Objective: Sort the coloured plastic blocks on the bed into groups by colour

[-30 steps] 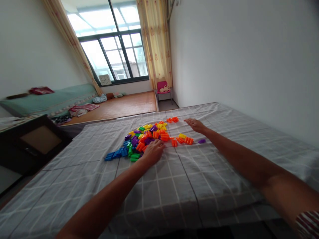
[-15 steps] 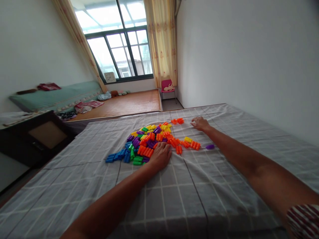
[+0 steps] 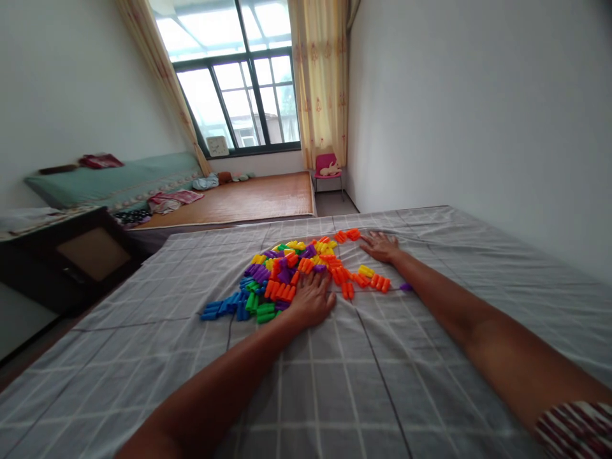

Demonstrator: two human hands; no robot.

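A heap of small plastic building pieces (image 3: 282, 271) in orange, purple, yellow, green and blue lies on a grey checked cloth (image 3: 335, 382). My left hand (image 3: 313, 299) rests at the near right side of the heap, fingers spread, touching orange pieces (image 3: 280, 291). Farther off, my right hand (image 3: 381, 246) lies flat on the cloth with its fingers apart, close beside a few orange pieces (image 3: 347, 235). A trail of orange pieces (image 3: 380, 283) with a yellow one (image 3: 366, 271) runs between the hands. One purple piece (image 3: 406, 287) is partly hidden by my right forearm.
Past the cloth's far edge stands a low bed with a brown mat (image 3: 268, 194). A pink chair (image 3: 327, 167) holds a soft toy. At the left is a dark cabinet (image 3: 71, 255); a white wall (image 3: 468, 115) runs along the right.
My right hand has come down flat on the cloth, nearer the far orange pieces. My left hand's fingers have spread out against the heap. The camera view has shifted slightly.
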